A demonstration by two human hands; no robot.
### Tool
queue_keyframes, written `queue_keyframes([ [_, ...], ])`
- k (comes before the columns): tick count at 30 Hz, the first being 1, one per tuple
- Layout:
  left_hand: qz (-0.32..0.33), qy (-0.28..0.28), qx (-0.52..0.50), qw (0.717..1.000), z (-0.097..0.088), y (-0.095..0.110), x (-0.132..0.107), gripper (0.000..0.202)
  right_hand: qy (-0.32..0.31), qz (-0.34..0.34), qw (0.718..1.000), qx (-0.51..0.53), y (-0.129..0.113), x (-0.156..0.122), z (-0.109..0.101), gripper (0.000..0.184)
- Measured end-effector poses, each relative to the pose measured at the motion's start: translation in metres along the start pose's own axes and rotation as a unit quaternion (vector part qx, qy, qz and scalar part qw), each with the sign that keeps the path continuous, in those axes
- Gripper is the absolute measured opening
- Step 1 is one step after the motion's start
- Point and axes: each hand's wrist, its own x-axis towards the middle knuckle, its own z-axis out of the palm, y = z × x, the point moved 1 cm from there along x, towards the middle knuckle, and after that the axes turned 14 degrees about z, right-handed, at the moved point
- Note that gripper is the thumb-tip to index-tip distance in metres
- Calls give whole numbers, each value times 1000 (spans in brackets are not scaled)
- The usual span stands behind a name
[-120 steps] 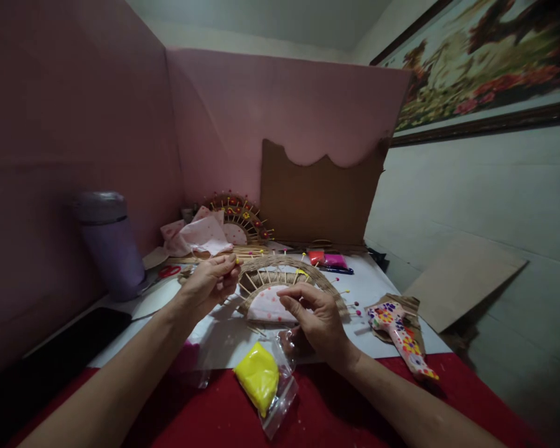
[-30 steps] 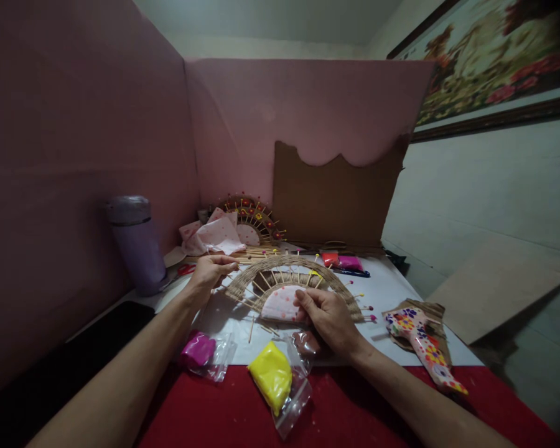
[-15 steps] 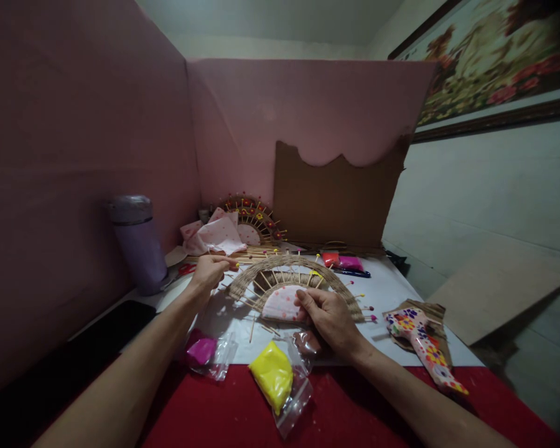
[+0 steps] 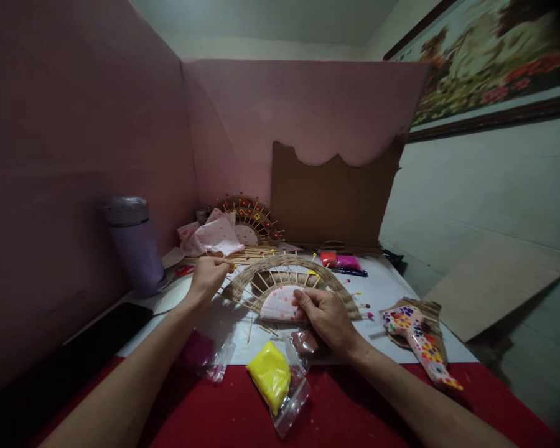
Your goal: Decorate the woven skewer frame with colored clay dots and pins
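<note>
A half-round fan-shaped craft (image 4: 336,285) stands over the white sheet, with a twine-wrapped arch, thin sticks spreading outward and small coloured balls on many stick ends. My right hand (image 4: 325,316) grips its dotted pink cloth centre (image 4: 280,303) at the right side, thumb on the front. At the arch's left, my left hand (image 4: 208,277) is closed in a pinch at a small yellow ball (image 4: 234,267) on a stick end. Its far fingers are hidden. Just below the craft lie a few loose short sticks (image 4: 249,330).
Bags of yellow clay (image 4: 269,375), magenta clay (image 4: 198,348) and brown clay (image 4: 304,342) lie in front. A flowery glue-gun-shaped tool (image 4: 420,339) rests at right. A purple bottle (image 4: 137,252) and a black phone-like slab (image 4: 116,326) are left. Behind stands a similar decorated fan (image 4: 261,218).
My left hand has turned slightly, its fingers drawn closer round the yellow ball. The right hand keeps its hold on the craft. The whole view has shifted a little.
</note>
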Motion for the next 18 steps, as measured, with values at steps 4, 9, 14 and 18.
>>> queue_keyframes([
  [4, 14, 4, 37, 999, 2, -9, 1, 20, -4, -4, 1000, 1, 2, 0, 1, 41],
  [9, 17, 6, 73, 997, 0, -20, 5, 22, 0, -2, 1000, 2, 2, 0, 1, 40],
  [14, 20, 7, 80, 997, -2, -20, 7, 19, -1, 0, 1000, 0, 1, 1, 0, 40],
  [18, 24, 8, 56, 998, -1, -15, 5, 18, 1, -1, 1000, -1, 2, 2, 1, 40],
])
